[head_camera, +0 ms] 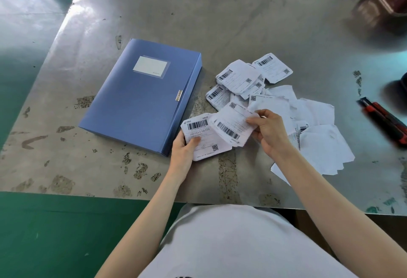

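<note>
Labels first: the left-hand label [203, 133] is held low over the table [220, 13], just right of the blue file box's [141, 99] near corner. Its long axis runs roughly away from the person, tipped a bit to the right, barcode at the far end and QR code at the near end, so the print reads upright. The left hand [184, 148] grips it with the thumb curled over the lower left of the face; the other fingers are hidden underneath. The right-hand label [231, 123] overlaps its right edge and lies skewed, barcode running diagonally. The right hand [269, 132] pinches it at the far right edge, fingers [255, 120] curled tight on the paper.

The file box lies flat with its clasp closed, so can't tell what's in it. Loose pile of labels [273, 94] is spread behind and right of the hands, some face up, some blank side up. Red and black utility knife [383, 121] lies well off to the right
</note>
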Available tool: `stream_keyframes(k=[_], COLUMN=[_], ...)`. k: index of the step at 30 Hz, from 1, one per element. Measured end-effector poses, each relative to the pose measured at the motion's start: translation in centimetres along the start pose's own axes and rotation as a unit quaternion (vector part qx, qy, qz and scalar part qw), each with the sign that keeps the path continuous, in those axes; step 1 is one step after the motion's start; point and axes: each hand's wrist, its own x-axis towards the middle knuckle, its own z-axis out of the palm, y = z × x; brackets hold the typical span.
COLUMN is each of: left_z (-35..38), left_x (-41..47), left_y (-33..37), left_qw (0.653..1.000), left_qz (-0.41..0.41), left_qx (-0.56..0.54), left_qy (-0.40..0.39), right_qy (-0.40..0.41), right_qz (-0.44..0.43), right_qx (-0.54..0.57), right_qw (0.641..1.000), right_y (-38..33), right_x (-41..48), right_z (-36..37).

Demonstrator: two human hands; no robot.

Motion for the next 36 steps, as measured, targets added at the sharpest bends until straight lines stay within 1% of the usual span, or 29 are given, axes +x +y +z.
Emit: stream_keyframes(k=[2,5,7,10,12,14,17,19,20,22,24,26,27,28,31,33,35,36], left_z=[0.5,1.4,1.8,2.1,2.0,1.8,1.5,1.3,1.2,1.1,1.0,0.9,0.9,0.8,0.7,0.7,0.7,0.7], left_x=[-0.2,-0.4,-0.5,-0.6,-0.6,-0.7,-0.7,-0.7,-0.7,-0.8,-0.9,-0.9,-1.0,-1.0,-1.0,-1.0,-1.1,-1.1], left_y=[0.2,0.6,0.9,1.0,0.9,0.7,0.6,0.5,0.6,0.6,0.6,0.6,0.6,0.6,0.6,0.6,0.7,0.7], left_qw=[1.0,0.999,0.997,0.998,0.999,0.999,1.0,0.999,0.999,0.998,0.997,0.998,0.999,0.999,1.0,0.999,0.998,0.998], left_qz=[0.001,-0.009,-0.013,-0.008,0.0,-0.001,-0.005,-0.012,-0.013,-0.01,-0.001,0.001,-0.001,-0.002,-0.005,-0.012,-0.021,-0.025], left_qx=[-0.006,-0.046,-0.071,-0.06,-0.042,-0.034,-0.018,-0.001,0.008,0.024,0.035,0.027,0.018,0.009,-0.01,-0.032,-0.057,-0.065], left_qy=[0.0,0.008,0.008,0.008,0.003,-0.003,-0.018,-0.032,-0.041,-0.057,-0.063,-0.056,-0.051,-0.045,-0.024,-0.011,-0.002,0.003], right_qy=[0.002,-0.008,-0.029,-0.073,-0.076,-0.062,-0.054,-0.077,-0.099,-0.152,-0.188,-0.195,-0.195,-0.192,-0.15,-0.106,-0.076,-0.061], right_qz=[0.015,0.021,0.017,0.013,-0.003,-0.048,-0.117,-0.148,-0.161,-0.182,-0.191,-0.189,-0.186,-0.182,-0.175,-0.158,-0.113,-0.096], right_qx=[0.022,-0.003,-0.046,-0.134,-0.18,-0.234,-0.312,-0.353,-0.384,-0.467,-0.53,-0.567,-0.573,-0.567,-0.51,-0.453,-0.37,-0.335], right_qw=[1.0,1.0,0.998,0.988,0.981,0.969,0.941,0.921,0.904,0.852,0.805,0.778,0.774,0.78,0.829,0.871,0.919,0.935], right_y=[0.4,1.1,1.5,1.8,1.4,0.7,-0.5,-1.4,-1.8,-2.5,-2.7,-2.6,-2.5,-2.3,-1.7,-1.2,-0.5,-0.2], right_x=[0.0,-0.3,-0.6,-1.0,-0.9,-0.6,-0.1,0.1,0.2,0.1,-0.1,0.0,-0.1,0.0,0.3,0.5,0.4,0.3], right_z=[0.5,1.1,1.3,1.4,1.2,0.9,0.6,0.6,0.7,1.0,1.4,1.6,1.7,1.8,1.6,1.5,1.4,1.5])
